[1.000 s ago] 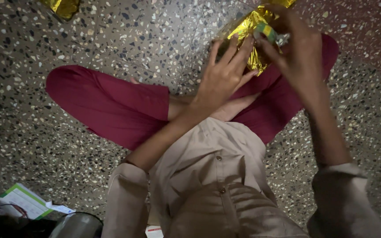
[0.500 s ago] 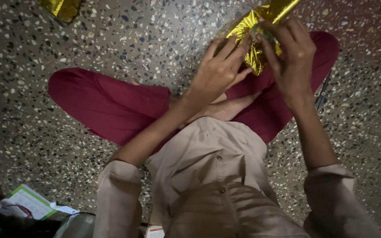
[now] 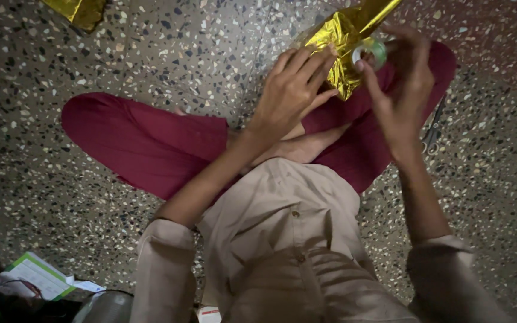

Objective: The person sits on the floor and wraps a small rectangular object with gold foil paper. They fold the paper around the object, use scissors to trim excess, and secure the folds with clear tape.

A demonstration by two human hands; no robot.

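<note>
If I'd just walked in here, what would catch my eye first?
Probably the shiny gold foil wrap at the top, pressed by the left hand while the right hand holds a small tape roll against it. Below lie crossed maroon trouser legs on speckled terrazzo floor.

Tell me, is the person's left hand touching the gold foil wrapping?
Touching. The head view shows the left hand with its fingertips pressed flat on the gold foil wrapping, no gap between them. The right hand holds a tape roll beside it.
</note>
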